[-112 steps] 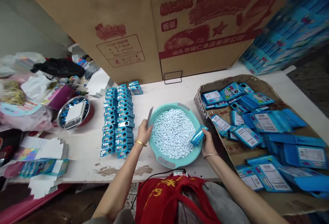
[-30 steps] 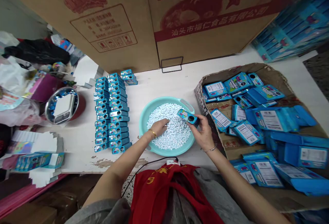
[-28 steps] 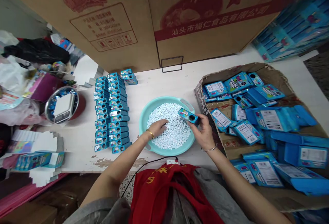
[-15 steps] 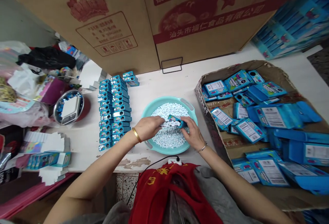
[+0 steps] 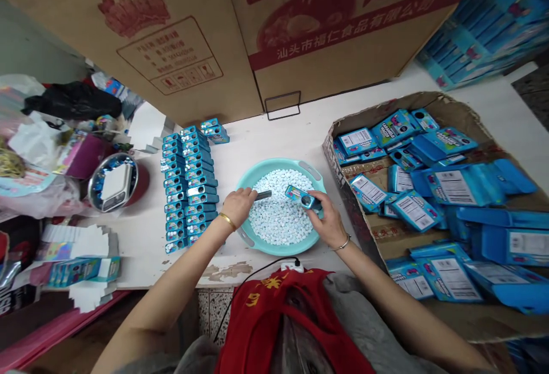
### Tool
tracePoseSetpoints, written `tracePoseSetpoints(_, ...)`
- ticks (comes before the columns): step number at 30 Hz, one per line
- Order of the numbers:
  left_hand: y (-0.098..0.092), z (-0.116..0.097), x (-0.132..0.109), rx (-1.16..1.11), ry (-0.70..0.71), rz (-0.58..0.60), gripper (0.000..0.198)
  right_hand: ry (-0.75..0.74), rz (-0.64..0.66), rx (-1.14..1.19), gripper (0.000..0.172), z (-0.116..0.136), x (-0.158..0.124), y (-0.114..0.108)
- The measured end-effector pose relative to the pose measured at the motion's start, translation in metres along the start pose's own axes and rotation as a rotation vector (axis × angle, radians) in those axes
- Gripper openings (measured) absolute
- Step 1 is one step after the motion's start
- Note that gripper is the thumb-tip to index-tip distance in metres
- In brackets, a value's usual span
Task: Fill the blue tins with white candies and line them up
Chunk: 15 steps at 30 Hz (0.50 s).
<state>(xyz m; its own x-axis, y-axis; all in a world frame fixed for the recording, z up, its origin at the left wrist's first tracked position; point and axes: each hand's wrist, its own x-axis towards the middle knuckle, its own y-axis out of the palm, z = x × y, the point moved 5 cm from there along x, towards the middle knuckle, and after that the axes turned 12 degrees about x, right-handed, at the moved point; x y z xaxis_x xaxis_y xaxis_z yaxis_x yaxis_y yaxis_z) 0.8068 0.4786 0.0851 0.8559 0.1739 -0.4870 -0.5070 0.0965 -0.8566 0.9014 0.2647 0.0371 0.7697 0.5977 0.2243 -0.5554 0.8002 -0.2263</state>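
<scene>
My left hand (image 5: 240, 208) is closed on a small dark grey scoop (image 5: 263, 195), seen edge-on above the left side of a turquoise basin (image 5: 253, 175). Small pale candies (image 5: 281, 222) cover the basin's bottom. Over the basin's right side, my right hand (image 5: 328, 222) grips a small blue candy box (image 5: 295, 194), tilted, with a round dark hole in the end facing up. The scoop and the box are apart. Left of the basin, similar small boxes (image 5: 201, 171) stand in two columns, pale candies showing in some of their holes.
A cut-down carton (image 5: 337, 182) of blue boxes and packs lies to the right. Large cardboard cartons (image 5: 193, 36) wall off the back, with a black wire frame (image 5: 283, 105) before them. At left are a metal bowl (image 5: 136, 174), white card stacks (image 5: 96, 239) and plastic bags.
My left hand with the scoop has drawn left, away from the box. Candies heaped at the box's opening are gone from there, and the round hole now shows.
</scene>
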Motion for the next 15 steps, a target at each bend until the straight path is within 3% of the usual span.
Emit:
tracePoseSetpoints(3, 0.055, -0.009, 0.021, -0.147, 0.044, 0.057, 0.025, 0.046, -0.046, -0.012, 0.035, 0.002, 0.005, -0.012)
tracePoseSetpoints(6, 0.080, -0.041, 0.039, -0.242, 0.117, 0.041, 0.031, 0.094, -0.088, -0.022, 0.034, 0.002, 0.010, -0.018)
tracePoseSetpoints(10, 0.088, -0.068, 0.050, -0.425, 0.159, 0.003, 0.040, 0.149, -0.123, 0.014, 0.036, -0.001, 0.012, -0.020)
tracePoseSetpoints(15, 0.073, -0.045, 0.028, -0.703, 0.217, -0.083, 0.032, 0.145, -0.124, 0.030, 0.035, -0.005, 0.012, -0.021)
